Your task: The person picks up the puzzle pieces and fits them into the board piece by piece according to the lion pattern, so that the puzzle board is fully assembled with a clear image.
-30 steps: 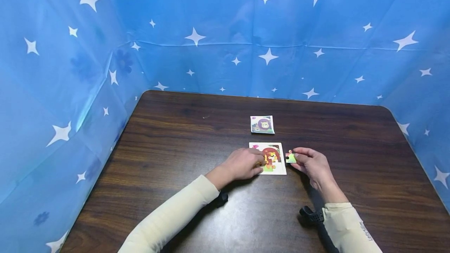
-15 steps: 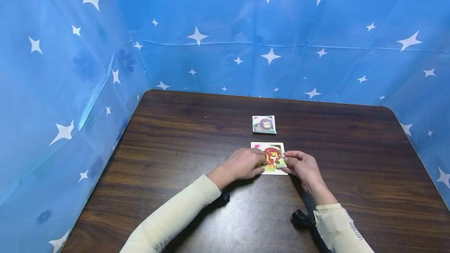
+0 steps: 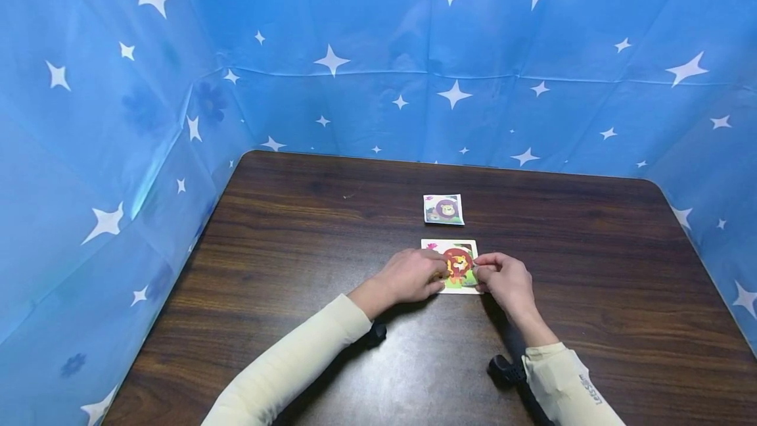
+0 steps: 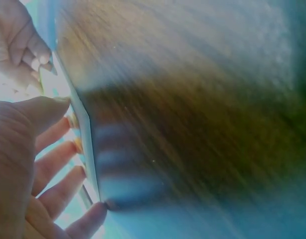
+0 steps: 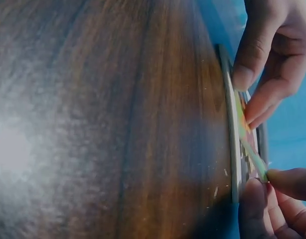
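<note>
A lion jigsaw puzzle in a white-bordered tray point(image 3: 462, 243) lies on the table between both hands. My left hand point(image 3: 412, 275) rests over its left part, hiding it, with thumb and fingertips touching the puzzle. In the left wrist view the fingers point(image 4: 63, 191) spread along the tray. My right hand point(image 3: 506, 283) pinches a green puzzle piece point(image 3: 470, 279) over the tray's lower right corner. The right wrist view shows that piece point(image 5: 257, 162) tilted, one end down on the puzzle and the other between thumb and finger.
A small printed lion picture card point(image 3: 443, 210) lies just beyond the tray. The dark wood-grain table point(image 3: 307, 215) meets blue star-printed curtains point(image 3: 378, 31) at the back and sides. A black strap mount point(image 3: 505, 371) hangs under the right wrist.
My right hand has carried the green puzzle piece left, from beside the tray onto its lower right corner, then nudged it slightly further in. My left hand stays on the puzzle.
</note>
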Motion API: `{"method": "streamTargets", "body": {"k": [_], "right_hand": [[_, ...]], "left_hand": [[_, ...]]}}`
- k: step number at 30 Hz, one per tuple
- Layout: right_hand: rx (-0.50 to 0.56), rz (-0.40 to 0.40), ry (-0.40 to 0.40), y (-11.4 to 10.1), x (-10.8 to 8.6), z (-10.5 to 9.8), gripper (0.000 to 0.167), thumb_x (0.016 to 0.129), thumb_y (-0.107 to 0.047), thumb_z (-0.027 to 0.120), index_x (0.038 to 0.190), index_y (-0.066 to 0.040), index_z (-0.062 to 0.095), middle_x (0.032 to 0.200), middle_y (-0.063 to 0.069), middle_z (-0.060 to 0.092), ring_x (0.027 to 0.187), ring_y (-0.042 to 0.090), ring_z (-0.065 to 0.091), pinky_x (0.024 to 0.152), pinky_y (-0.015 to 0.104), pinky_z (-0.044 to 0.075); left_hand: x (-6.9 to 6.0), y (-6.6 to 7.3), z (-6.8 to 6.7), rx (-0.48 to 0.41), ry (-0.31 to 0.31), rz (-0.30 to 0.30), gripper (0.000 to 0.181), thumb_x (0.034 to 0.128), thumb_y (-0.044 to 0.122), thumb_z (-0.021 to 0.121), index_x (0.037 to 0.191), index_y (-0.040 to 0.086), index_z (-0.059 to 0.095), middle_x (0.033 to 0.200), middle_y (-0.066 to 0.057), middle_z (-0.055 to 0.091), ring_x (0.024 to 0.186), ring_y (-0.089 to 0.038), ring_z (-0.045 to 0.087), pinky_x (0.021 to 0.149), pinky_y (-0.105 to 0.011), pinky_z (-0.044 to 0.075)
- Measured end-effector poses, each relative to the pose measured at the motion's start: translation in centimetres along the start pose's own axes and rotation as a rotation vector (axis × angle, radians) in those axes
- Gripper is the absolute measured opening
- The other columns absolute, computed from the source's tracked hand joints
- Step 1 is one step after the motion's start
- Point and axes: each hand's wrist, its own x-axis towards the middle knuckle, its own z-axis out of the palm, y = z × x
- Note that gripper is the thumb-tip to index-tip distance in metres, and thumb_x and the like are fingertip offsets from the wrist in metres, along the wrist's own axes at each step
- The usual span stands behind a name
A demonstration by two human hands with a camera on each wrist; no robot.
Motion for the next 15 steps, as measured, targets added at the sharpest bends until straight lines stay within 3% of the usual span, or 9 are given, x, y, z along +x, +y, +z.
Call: {"method": "streamTargets", "body": {"k": [9,15], "right_hand": [[-0.183,-0.065,0.019,0.34,0.07,-0.09,0.018,0.089,-0.007,0.066,0.104,-0.002,0.074,0.084,0.006,0.076,0.058,0.003,0.064,0.056,0.021,0.056],[-0.316,-0.145,0.067,0.25,-0.07,-0.17,0.017,0.085,-0.009,0.067,0.1,-0.007,0.077,0.079,0.002,0.074,0.058,0.003,0.058,0.061,0.023,0.044]], "left_hand": [[0.02,0.28,-0.13,0.041,0.009,-0.003,0.015,0.0946,0.037,0.068,0.101,0.024,0.071,0.103,0.009,0.069,0.096,-0.01,0.067,0.088,-0.035,0.055],[0.08,0.52,-0.04,0.066,0.019,-0.01,0.019,0.0935,0.041,0.069,0.101,0.023,0.067,0.103,0.008,0.068,0.095,-0.012,0.067,0.089,-0.036,0.055]]}}
